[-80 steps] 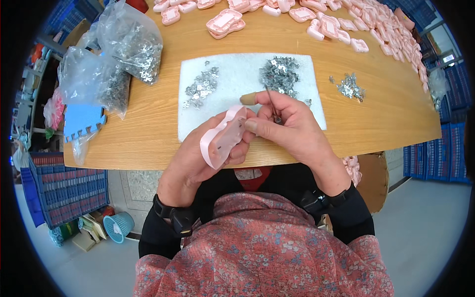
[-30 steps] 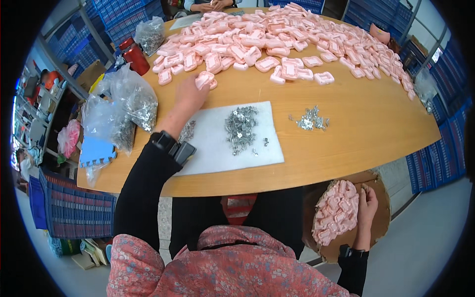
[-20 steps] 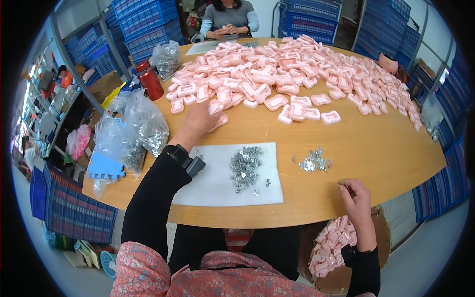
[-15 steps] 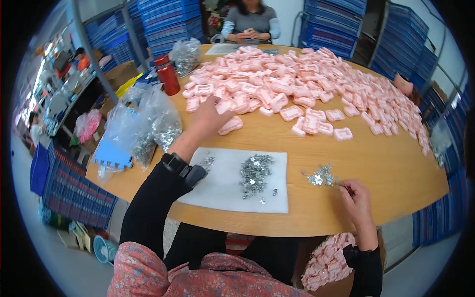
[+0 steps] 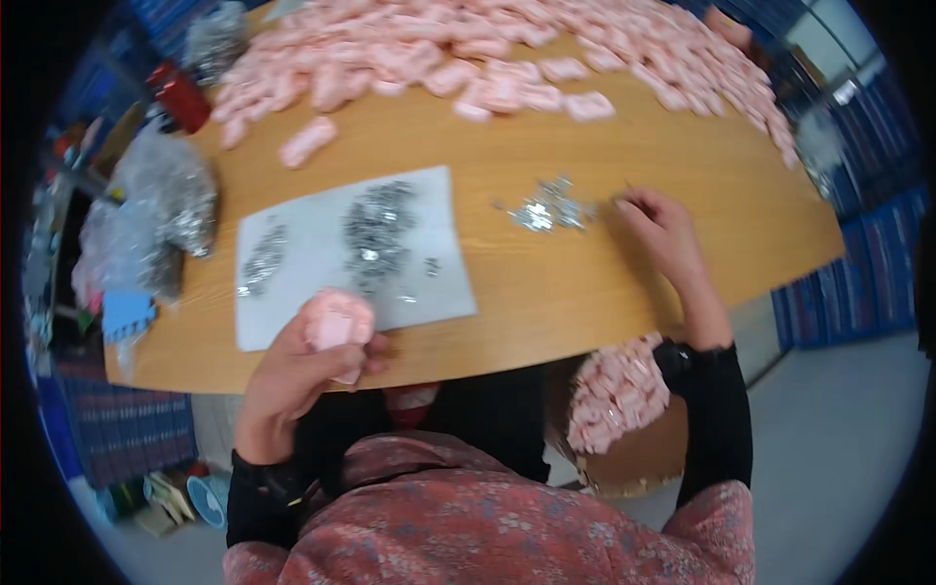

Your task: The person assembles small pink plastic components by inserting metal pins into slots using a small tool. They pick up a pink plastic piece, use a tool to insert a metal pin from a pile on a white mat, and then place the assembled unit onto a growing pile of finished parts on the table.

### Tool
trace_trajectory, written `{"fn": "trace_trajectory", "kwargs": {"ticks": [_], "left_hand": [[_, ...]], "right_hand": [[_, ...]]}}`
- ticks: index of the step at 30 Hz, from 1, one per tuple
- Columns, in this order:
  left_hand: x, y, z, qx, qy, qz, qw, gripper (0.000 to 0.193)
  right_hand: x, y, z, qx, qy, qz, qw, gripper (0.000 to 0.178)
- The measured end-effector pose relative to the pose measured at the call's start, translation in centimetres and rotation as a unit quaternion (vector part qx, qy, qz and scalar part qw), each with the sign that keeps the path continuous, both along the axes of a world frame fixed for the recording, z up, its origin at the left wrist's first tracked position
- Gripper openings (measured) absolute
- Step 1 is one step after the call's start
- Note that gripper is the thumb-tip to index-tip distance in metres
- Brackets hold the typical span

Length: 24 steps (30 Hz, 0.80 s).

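My left hand (image 5: 292,370) is closed around a pink plastic piece (image 5: 338,320), rounded with a paler raised middle. It is held above the table's near edge, by the front of a white mat (image 5: 278,317). Small silvery metal parts lie on that mat in a larger heap (image 5: 378,229) and a smaller heap (image 5: 265,258). Over the wood on the right, my right hand (image 5: 665,234) has its fingers pinched together; what they hold, if anything, is too small and blurred to name. Beside its fingertips is a pile of flat shiny metal pieces (image 5: 548,207).
A large heap of pink pieces (image 5: 439,44) covers the table's far side. One loose pink piece (image 5: 308,142) lies before it. Left are bags of metal parts (image 5: 161,200) and a red bottle (image 5: 179,97). A box of pink pieces (image 5: 619,395) stands below the near edge.
The view has tilted down. My left hand has come back from the far heap toward me with a pink piece in it. My right hand stays by the shiny pile, fingers still pinched.
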State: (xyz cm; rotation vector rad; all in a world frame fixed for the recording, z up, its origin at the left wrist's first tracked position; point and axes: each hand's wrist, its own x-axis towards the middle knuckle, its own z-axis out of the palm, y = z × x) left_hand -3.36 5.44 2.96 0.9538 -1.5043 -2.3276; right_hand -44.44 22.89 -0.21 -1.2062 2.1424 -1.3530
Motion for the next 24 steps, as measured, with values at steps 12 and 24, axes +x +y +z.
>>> {"fn": "trace_trajectory", "kwargs": {"ticks": [12, 24], "left_hand": [[-3.0, 1.3, -2.7, 0.250, 0.171, 0.002, 0.953, 0.064], [-6.2, 2.2, -1.8, 0.245, 0.167, -0.063, 0.953, 0.070]], "right_hand": [[0.7, -1.8, -1.0, 0.084, 0.145, 0.004, 0.986, 0.016], [1.3, -1.5, 0.1, 0.109, 0.057, 0.008, 0.992, 0.016]]}}
